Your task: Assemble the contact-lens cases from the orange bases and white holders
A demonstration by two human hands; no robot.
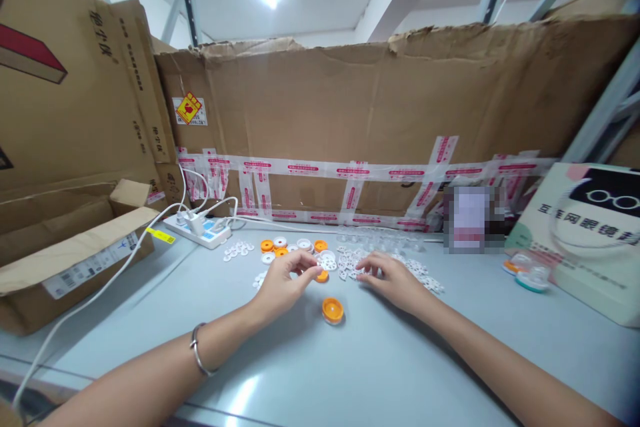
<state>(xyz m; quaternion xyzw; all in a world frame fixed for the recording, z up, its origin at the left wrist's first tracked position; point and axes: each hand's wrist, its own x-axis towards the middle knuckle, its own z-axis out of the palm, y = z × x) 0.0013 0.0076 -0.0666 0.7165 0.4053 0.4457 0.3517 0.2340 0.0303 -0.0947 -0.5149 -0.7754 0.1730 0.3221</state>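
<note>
Landmark: the lone orange cap [333,310], open side up on the grey bench [380,367] between the two forearms; every place below is told from it.
Cardboard box: an open cardboard box [65,260] lies far left of the cap, at the bench edge and clear of the small parts.
Power strip: a white power strip [199,227] sits left of the cap and further back. Its cable [100,293] trails off the near edge.
Loose caps: a cluster of orange and white caps [290,247] lies behind the cap and a little left, spread flat in one layer so each can be picked singly.
Left hand: the left hand [285,280] is just behind and left of the cap. Its grip is drawn into a fingertip pinch on a pinched orange cap [323,275], though a white disc may be caught there too; it is too small to tell. A tip pinch suits so small a piece.
White disc pile: the white disc pile [385,265], perforated discs scattered loosely, lies behind and right of the cap, within easy reach.
Right hand: the right hand [393,280] is right of the cap, palm down. Its grip is slack and holds nothing, with the fingertips resting on the discs.
Lens cases: two small lens cases [525,275] stand far right of the cap.
Printed carton: a printed carton [585,247] showing spectacles sits furthest right.
Cardboard wall: a taped cardboard wall [400,120] stands behind everything and closes off the back of the bench, likely to keep parts from rolling off.
</note>
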